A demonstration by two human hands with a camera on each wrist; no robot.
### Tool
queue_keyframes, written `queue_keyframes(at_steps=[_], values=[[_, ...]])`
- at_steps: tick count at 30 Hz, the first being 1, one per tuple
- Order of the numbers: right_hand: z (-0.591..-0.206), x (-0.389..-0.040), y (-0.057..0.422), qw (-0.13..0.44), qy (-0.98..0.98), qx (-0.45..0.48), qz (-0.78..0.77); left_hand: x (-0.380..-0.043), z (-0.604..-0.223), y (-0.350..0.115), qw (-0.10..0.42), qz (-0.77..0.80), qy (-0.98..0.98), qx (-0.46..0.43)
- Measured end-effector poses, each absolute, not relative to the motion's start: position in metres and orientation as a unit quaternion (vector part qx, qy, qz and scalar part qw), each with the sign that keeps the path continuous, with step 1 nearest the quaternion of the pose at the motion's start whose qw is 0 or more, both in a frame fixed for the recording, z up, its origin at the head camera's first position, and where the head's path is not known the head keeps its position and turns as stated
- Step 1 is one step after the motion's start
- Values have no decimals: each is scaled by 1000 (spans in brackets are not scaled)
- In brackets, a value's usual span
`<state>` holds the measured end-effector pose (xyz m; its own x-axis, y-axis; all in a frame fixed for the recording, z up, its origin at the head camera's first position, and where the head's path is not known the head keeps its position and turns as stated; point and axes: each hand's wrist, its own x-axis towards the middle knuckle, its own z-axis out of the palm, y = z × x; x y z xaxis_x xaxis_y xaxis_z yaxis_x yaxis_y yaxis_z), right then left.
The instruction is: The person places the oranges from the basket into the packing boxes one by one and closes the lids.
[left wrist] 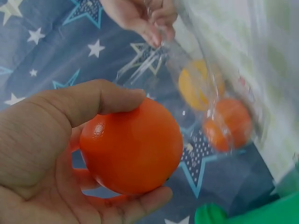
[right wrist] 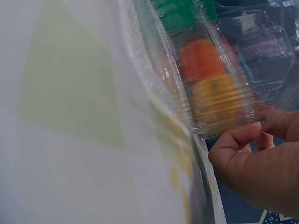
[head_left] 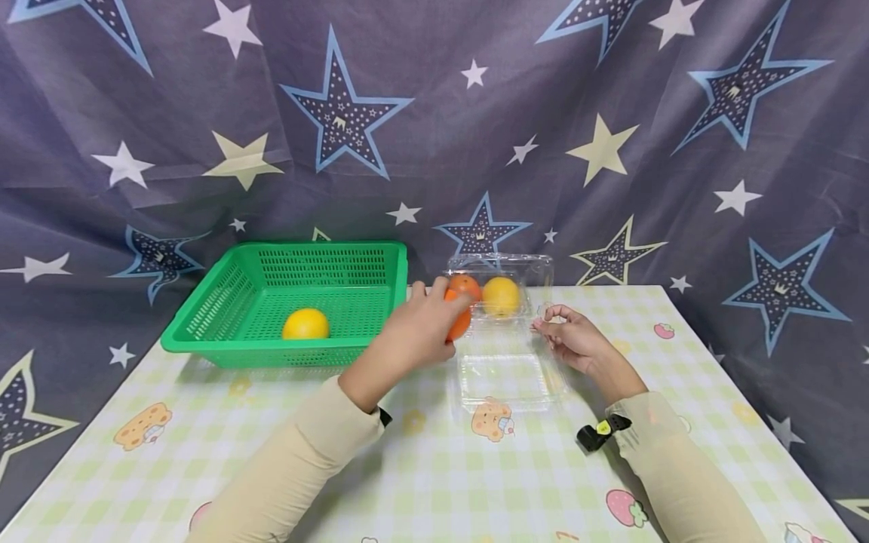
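Green basket (head_left: 271, 357): held one yellow fruit (head_left: 305, 323), base hidden by the near wall. Clear container (head_left: 502, 377), unfolded: held an orange fruit (head_left: 465, 284) and a second yellow fruit (head_left: 501, 296) in its far half, both blurred through plastic in the right wrist view. Left grip (head_left: 419, 324): curled round another orange fruit (left wrist: 133, 147), near the container's left edge. Right grip (head_left: 575, 341): pinched the container's right edge.
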<state>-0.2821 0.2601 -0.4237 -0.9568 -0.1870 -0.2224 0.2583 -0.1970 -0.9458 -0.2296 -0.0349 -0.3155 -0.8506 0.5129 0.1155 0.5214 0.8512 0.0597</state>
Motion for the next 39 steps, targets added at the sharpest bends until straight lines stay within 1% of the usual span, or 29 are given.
queue_keyframes(at_steps=[6, 17, 26, 30, 39], values=[[-424, -282, 260, 144, 617, 31, -773, -226, -327, -21, 45, -52, -958, -280], [-423, -282, 259, 145, 623, 26, -768, -227, -351, 3, 18, -34, -953, -301], [-421, -282, 260, 145, 621, 23, -770, -232, -370, 16, 27, -3, -945, -325], [-421, -282, 260, 144, 627, 26, -766, -232, -373, 19, 22, -3, -946, -324], [-421, -281, 260, 146, 618, 25, -772, -233, -380, 28, -14, -8, -946, -325]])
